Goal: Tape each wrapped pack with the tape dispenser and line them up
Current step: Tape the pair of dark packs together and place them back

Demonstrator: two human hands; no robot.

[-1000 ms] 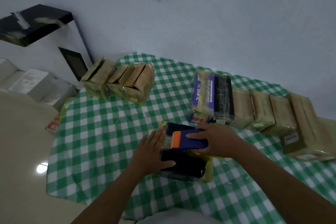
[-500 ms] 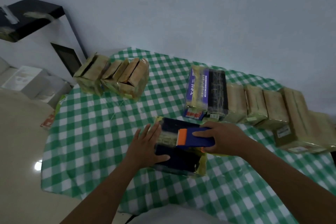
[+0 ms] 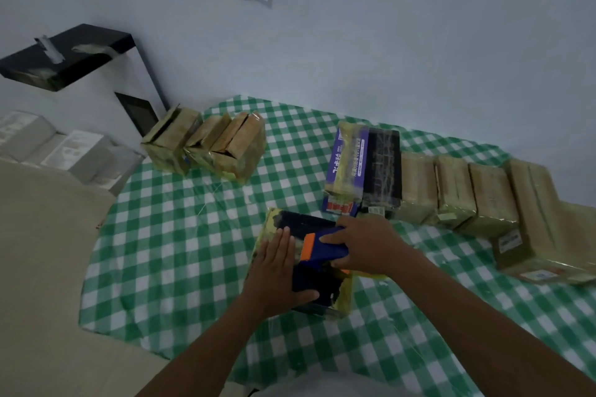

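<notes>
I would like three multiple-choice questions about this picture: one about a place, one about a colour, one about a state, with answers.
1. Where is the tape dispenser?
A) on the dark pack near the person
B) on the floor
C) on the black shelf

2. Which colours has the tablecloth?
A) red and white
B) plain blue
C) green and white

3. How is the left hand?
A) gripping the dispenser
B) flat on the dark pack, fingers straight
C) off the table

Answers: 1 A, the right hand holds it on that pack; 2 C, green and white checks show; 3 B, its palm lies on the pack.
</notes>
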